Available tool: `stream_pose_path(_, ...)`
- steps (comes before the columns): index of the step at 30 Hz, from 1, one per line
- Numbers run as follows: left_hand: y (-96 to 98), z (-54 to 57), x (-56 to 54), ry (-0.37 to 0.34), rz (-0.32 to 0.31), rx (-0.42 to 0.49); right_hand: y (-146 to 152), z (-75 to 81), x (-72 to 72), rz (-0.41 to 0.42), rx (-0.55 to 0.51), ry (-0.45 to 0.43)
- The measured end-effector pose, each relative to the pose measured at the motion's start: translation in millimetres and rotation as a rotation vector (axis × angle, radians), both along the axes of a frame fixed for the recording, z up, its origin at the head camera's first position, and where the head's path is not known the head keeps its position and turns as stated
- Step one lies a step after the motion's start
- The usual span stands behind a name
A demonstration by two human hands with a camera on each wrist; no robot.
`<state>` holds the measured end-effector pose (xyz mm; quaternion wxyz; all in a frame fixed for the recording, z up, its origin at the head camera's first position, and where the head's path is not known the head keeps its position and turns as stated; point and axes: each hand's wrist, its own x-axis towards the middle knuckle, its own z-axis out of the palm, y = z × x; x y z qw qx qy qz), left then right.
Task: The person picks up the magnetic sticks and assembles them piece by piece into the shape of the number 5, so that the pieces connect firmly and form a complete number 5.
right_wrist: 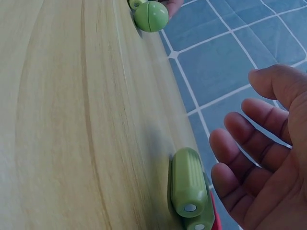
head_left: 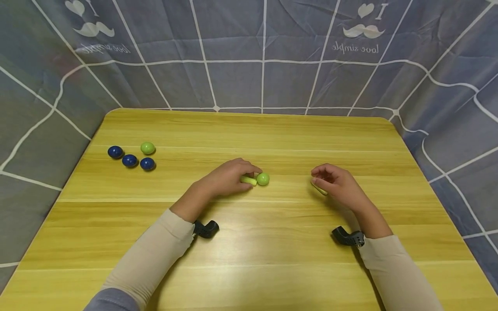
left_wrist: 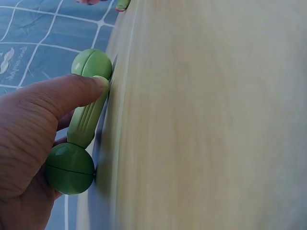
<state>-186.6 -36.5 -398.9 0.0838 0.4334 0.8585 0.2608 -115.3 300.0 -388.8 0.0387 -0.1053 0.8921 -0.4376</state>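
The right hand [head_left: 337, 185], fingers loosely bent, is beside green rods [right_wrist: 188, 184] on the tabletop [head_left: 249, 242]; the left hand [head_left: 229, 177] pinches a pale rod [left_wrist: 85, 120] (a green ball [left_wrist: 71, 170] at each end). Farther lie three blue balls [head_left: 129, 161] and another green ball [head_left: 148, 148].

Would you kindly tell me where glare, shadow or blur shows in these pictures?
Head view: a pale glare patch on the yellow wooden table; left wrist view: blurred wood grain, with shadow beside the light-green ribbed bar; right wrist view: a soft shadow near the olive-green ribbed bar.
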Motion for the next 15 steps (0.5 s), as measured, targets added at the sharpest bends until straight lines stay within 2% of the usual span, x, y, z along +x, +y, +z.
stream_pose_path(15,-2.7,-4.0,-0.3,-0.014,0.043,0.091,1.5,-2.1,-1.5,0.001,-0.037,-0.03)
